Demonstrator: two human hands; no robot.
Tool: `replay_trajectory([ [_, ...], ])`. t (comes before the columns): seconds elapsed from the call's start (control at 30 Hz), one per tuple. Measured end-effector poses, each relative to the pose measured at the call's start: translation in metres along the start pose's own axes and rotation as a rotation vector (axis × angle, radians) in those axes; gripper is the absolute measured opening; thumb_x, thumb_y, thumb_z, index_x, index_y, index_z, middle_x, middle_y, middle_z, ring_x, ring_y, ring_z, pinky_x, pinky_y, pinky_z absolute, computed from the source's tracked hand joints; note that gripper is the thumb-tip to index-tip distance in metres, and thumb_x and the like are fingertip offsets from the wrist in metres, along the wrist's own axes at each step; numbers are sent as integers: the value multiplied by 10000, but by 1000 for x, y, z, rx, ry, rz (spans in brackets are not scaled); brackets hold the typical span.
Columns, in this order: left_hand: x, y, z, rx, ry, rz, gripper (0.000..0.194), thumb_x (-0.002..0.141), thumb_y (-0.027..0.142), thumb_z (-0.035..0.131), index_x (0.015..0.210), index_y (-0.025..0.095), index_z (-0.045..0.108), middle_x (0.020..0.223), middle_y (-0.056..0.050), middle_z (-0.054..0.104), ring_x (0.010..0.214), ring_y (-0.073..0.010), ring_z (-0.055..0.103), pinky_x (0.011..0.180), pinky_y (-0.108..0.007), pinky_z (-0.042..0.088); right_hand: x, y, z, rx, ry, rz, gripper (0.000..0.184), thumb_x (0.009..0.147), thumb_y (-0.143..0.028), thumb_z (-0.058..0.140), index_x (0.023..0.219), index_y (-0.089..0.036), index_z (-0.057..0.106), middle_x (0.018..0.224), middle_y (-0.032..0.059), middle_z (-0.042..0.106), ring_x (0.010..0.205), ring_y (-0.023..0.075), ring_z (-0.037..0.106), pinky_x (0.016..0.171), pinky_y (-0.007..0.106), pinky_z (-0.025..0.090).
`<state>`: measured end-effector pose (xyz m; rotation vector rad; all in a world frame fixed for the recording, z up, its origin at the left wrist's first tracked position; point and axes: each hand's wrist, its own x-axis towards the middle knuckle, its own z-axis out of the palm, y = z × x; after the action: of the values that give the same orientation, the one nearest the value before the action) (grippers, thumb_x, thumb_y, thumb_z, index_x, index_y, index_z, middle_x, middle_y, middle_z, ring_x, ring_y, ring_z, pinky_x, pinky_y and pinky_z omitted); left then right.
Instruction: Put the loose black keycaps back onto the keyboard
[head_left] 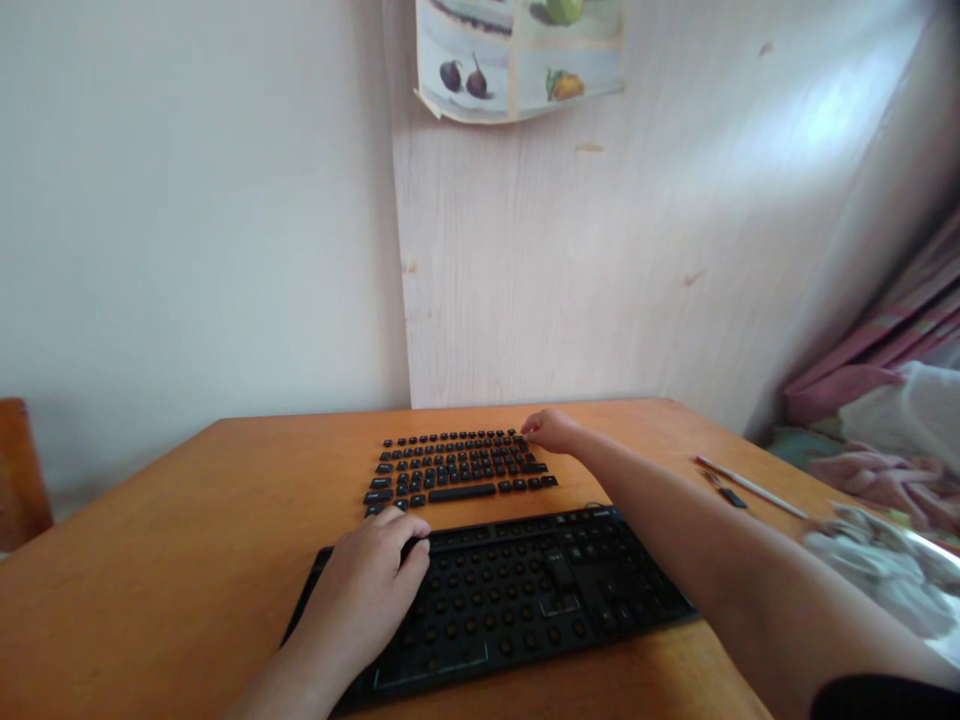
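A black keyboard base [525, 600] lies slightly askew on the table, most of its main key positions bare of caps. My left hand [382, 560] is on its far left edge, with thumb and fingers curled at the rim; some fingertips are hidden. Beyond the base, loose black keycaps [461, 465] lie in neat rows, with a long space bar cap [463, 493] in the nearest row. My right hand [551, 431] reaches across to the far right end of these rows. Its fingertips are pinched at a small keycap, partly hidden.
The orange wooden table [187, 540] ends against a wall with fruit pictures [517, 60]. To the right lie a white pen-like stick [754, 487], a small black object [733, 497] and a crumpled plastic bag [885, 565]. A wooden chair back [21, 470] stands at left.
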<state>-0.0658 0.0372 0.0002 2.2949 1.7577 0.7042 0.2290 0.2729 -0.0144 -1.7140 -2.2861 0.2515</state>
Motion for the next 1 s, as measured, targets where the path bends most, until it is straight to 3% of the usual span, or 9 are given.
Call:
replay_trajectory([
  [0.37, 2, -1, 0, -3, -10, -1, 209, 871, 304, 436, 921, 250, 632, 944, -21, 618, 888, -186, 572, 781, -301, 393, 5, 2, 3, 14, -25, -5, 218, 742, -285, 657, 928, -206, 739, 931, 45, 709, 812, 149, 620, 695, 213, 446],
  [0.53, 1, -2, 0, -8, -8, 15, 208, 870, 301, 437, 913, 252, 635, 926, -14, 619, 876, -177, 570, 785, -295, 389, 4, 6, 3, 6, -31, 22, 189, 722, -301, 661, 846, -188, 746, 824, 43, 708, 754, 144, 616, 650, 211, 433],
  [1.0, 2, -3, 1, -14, -3, 7, 220, 867, 308, 432, 931, 249, 634, 951, -22, 618, 894, -185, 568, 795, -307, 395, -16, 10, -4, 2, -25, 73, 186, 700, -305, 657, 782, -159, 739, 719, 43, 678, 624, 128, 575, 531, 216, 375],
])
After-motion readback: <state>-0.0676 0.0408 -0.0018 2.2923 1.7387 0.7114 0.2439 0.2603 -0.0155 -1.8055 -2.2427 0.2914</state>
